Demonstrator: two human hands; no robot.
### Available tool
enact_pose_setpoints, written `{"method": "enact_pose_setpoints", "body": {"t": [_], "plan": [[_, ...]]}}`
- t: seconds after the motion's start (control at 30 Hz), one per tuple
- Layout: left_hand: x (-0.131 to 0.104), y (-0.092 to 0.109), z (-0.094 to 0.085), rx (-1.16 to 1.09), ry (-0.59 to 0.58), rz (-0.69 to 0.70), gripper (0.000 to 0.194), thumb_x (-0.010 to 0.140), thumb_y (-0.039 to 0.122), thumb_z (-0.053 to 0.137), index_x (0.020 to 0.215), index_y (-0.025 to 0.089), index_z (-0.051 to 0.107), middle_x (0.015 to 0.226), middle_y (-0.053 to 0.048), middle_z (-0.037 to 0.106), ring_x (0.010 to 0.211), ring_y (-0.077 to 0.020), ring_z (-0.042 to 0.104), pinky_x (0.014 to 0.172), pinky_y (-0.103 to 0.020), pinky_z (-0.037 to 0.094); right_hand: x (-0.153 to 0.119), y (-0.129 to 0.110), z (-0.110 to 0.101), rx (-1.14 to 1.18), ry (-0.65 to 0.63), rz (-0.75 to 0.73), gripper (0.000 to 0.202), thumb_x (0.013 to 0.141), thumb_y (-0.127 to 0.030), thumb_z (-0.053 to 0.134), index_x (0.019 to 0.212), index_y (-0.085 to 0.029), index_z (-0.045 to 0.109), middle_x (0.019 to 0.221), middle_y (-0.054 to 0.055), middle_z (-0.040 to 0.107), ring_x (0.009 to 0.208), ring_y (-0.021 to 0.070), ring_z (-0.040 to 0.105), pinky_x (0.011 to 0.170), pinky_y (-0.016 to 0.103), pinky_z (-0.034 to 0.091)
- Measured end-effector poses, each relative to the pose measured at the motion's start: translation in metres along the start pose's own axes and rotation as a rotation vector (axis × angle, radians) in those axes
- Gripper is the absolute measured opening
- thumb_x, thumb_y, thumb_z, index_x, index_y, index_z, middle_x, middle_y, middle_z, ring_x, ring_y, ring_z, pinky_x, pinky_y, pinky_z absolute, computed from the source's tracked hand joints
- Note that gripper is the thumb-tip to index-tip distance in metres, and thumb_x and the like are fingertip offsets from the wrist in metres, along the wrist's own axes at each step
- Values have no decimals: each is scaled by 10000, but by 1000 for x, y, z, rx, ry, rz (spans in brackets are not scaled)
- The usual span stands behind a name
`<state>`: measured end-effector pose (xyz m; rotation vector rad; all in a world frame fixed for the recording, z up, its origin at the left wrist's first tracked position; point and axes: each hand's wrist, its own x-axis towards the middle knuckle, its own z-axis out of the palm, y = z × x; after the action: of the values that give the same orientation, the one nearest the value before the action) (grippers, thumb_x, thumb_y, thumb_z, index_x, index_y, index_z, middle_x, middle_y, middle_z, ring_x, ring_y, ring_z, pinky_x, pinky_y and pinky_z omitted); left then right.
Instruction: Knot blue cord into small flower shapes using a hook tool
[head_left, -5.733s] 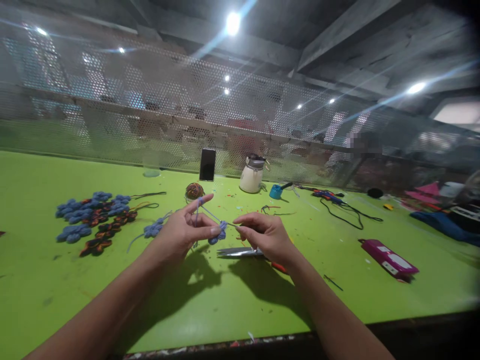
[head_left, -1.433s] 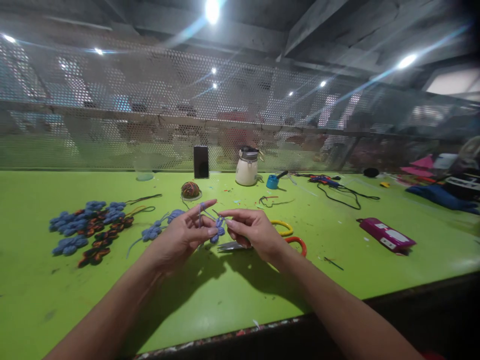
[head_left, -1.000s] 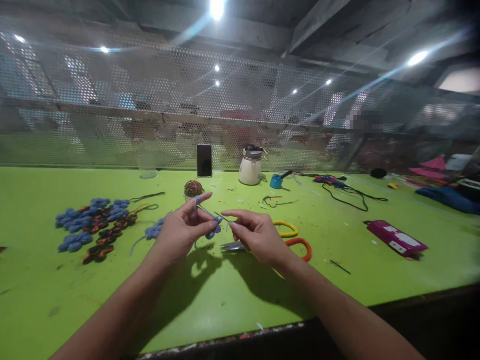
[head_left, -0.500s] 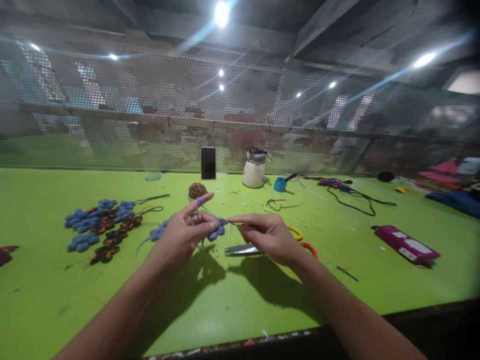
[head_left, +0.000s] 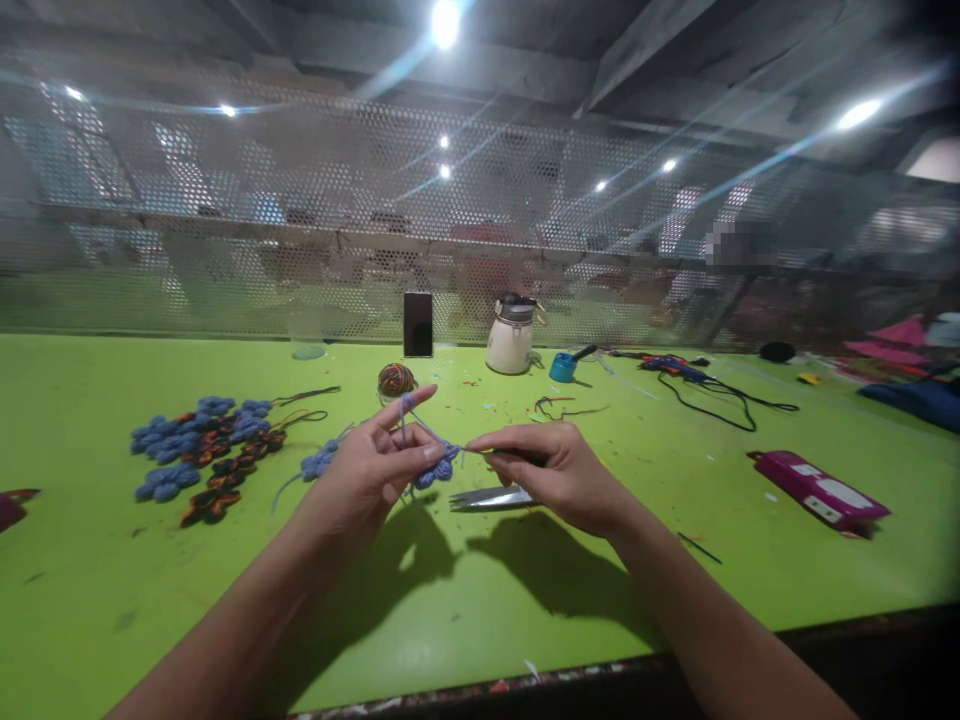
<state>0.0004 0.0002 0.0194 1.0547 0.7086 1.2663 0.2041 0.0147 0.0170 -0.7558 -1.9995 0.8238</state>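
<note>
My left hand pinches a small blue crochet piece between thumb and fingers, and blue yarn loops over its raised index finger. Just to the right, my right hand is closed round a thin crochet hook, whose tip meets the top of the piece. Beneath the right hand lie scissors, their blades pointing left and their handles hidden. Blue crochet flowers and dark orange-black ones rest at the left, with another blue piece beside my left wrist.
Along the back of the green table stand a clear cup, a phone, a pale jug and a blue pot. A yarn ball sits before the phone. Farther right are a cabled tool and a magenta box.
My right hand has shifted slightly right and its wrist now covers the scissor handles. The blue piece has turned a little in my left hand. The view has shifted slightly.
</note>
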Motion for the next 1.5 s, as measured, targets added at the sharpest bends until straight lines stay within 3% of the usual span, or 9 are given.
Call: {"method": "enact_pose_setpoints", "body": {"t": [0.4,0.8,1.0,1.5], "plan": [[-3,0,5,128,-4,47,785,669,124,726,1361,148,355,690,5,592,635,-109,514,592,-227,402,0,-2,-2,-260,19,-259,240,792,-65,544,954,-129,709,677,36,677,562,85,549,528,202,409],[-4,-1,3,158,-20,49,777,686,141,709,1375,188,353,716,0,604,655,-121,520,614,-241,407,0,-5,-4,-334,-14,-236,270,805,-79,528,990,-165,704,690,35,681,556,93,529,537,218,388],[-2,-1,2,170,-28,41,789,683,132,721,1373,200,345,721,10,594,666,-109,521,626,-227,411,-1,-6,-4,-320,-8,-233,255,798,-65,534,973,-127,708,675,43,674,553,91,525,534,212,382],[-2,-1,2,148,-2,48,773,659,132,730,1350,167,387,712,4,604,671,-124,531,638,-246,421,-1,-6,-4,-311,-7,-215,251,798,-70,532,965,-131,709,699,47,684,579,97,546,542,220,398]]}}
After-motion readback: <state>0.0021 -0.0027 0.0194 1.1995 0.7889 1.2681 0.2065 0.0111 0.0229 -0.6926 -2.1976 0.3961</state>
